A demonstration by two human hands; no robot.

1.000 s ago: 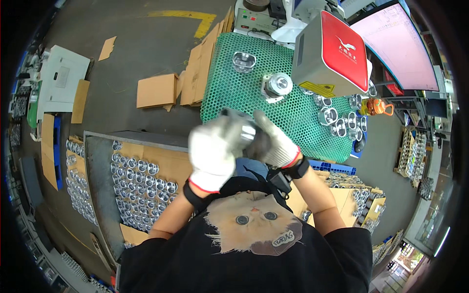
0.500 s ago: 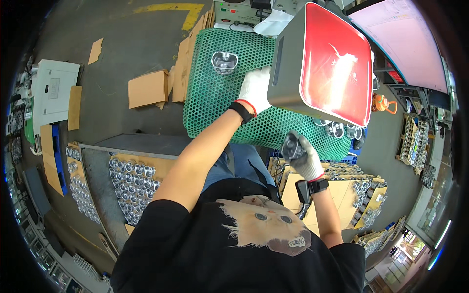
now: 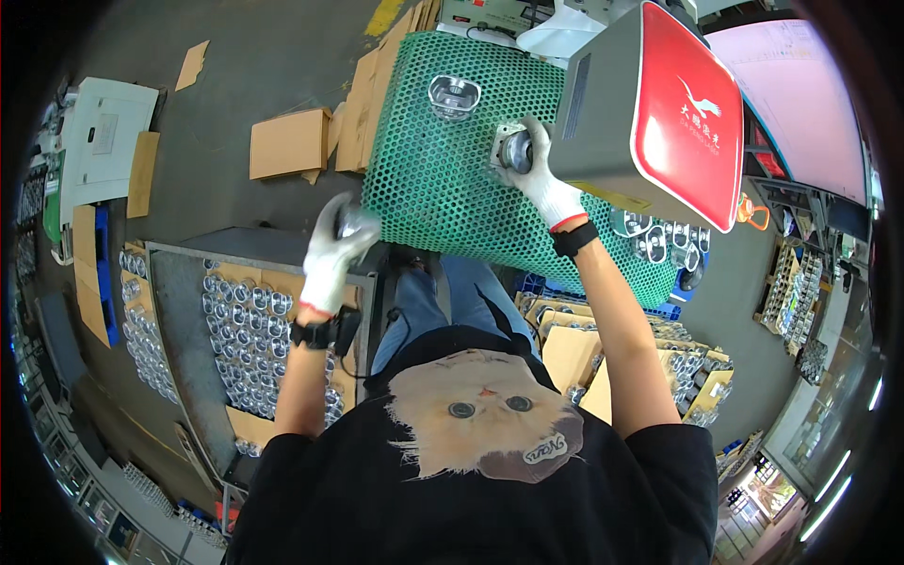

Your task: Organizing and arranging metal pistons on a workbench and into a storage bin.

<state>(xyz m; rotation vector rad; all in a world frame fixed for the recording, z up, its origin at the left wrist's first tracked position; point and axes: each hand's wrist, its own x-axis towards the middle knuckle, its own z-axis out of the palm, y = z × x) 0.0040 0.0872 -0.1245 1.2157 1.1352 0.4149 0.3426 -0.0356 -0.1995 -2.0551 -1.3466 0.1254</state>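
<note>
My right hand (image 3: 544, 179), in a white glove, is closed round a metal piston (image 3: 517, 152) over the green perforated mat, beside the grey machine housing. My left hand (image 3: 330, 259), also gloved, is curled round another shiny piston (image 3: 356, 225) past the mat's left edge, above the metal-edged cart. Its grip is partly blurred by motion. A third piston (image 3: 455, 97) lies apart on the mat (image 3: 424, 188), farther back. More pistons (image 3: 652, 242) stand in a cluster on the mat's right end, under the housing's near corner.
The grey machine housing (image 3: 603, 104) with a red panel overhangs the mat. At the left, a cart (image 3: 179, 292) carries rows of pistons on cardboard. More loaded stacks (image 3: 650, 372) stand at the lower right. A carton (image 3: 287, 144) and cardboard sheets lie on the floor; a monitor (image 3: 791, 94) is at the right.
My left hand has moved from beside the machine to the left, now with a piston. My right hand has carried its piston from the mat's near edge up and left beside the machine.
</note>
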